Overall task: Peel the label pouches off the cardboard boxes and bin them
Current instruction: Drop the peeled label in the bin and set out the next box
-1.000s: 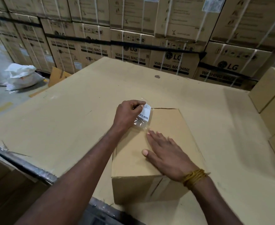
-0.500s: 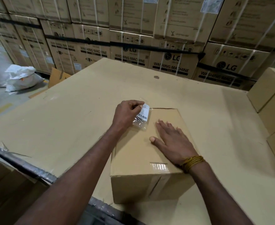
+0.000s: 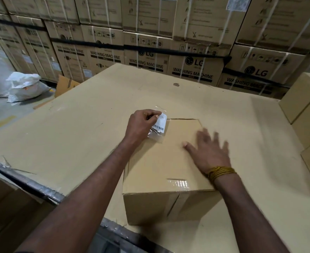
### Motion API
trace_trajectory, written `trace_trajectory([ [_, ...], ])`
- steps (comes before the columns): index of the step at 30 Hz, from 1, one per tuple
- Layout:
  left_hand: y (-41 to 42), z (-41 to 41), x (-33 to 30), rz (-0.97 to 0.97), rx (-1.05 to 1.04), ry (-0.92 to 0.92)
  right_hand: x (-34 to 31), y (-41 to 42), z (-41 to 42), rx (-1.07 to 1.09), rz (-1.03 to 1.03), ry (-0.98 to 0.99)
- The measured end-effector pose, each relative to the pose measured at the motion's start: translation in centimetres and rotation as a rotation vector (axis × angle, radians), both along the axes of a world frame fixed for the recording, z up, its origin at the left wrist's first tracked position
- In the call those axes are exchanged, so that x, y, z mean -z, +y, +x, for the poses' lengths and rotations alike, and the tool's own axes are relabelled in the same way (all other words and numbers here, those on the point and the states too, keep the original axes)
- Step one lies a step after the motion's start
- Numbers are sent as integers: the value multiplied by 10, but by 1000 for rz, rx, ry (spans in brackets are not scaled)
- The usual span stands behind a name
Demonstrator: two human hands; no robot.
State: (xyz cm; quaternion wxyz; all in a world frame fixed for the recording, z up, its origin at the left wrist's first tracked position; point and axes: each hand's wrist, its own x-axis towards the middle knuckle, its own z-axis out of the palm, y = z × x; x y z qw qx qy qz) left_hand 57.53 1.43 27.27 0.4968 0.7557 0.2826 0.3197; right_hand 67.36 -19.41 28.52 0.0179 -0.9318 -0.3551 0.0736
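A plain cardboard box (image 3: pixel 161 167) sits on a wide cardboard-covered work surface (image 3: pixel 77 136). At the box's far left corner my left hand (image 3: pixel 141 125) pinches a clear label pouch (image 3: pixel 158 126) with a white barcode slip inside; the pouch's lower end hangs crumpled over the box top. My right hand (image 3: pixel 209 150) lies flat with spread fingers on the right side of the box top, blurred by motion. Clear tape (image 3: pixel 178 183) runs over the box's near edge.
Strapped washing machine cartons (image 3: pixel 192 68) are stacked in a wall behind the surface. Plain boxes (image 3: pixel 304 99) stand at the right edge. White sacks (image 3: pixel 22 86) lie on the floor at left. A metal rail (image 3: pixel 31 185) borders the near left side.
My right hand has slid across the box top away from me and to the right. My left hand keeps its pinch on the pouch and has barely moved.
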Motion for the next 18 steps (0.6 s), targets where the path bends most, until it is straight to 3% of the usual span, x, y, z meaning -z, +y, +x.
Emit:
trace_trajectory([
  [3,-2,-1,-3,13,-13,18,-8,-11,4,166,91,33],
  [6,-4,-1,-4,17,-12,27,-9,-9,-31,-154,231,94],
  [8,-4,-3,-4,-17,9,9,-7,-3,-54,-466,182,173],
  [10,-5,-7,-6,-51,34,-7,-3,1,-54,-604,127,182],
  [12,-5,-9,-8,-91,57,-21,1,3,-30,-453,139,135],
  [15,-5,-13,-9,-105,71,-12,-4,-5,10,-11,92,57],
  [18,-12,-18,-9,-66,64,25,-10,-10,1,44,215,56],
])
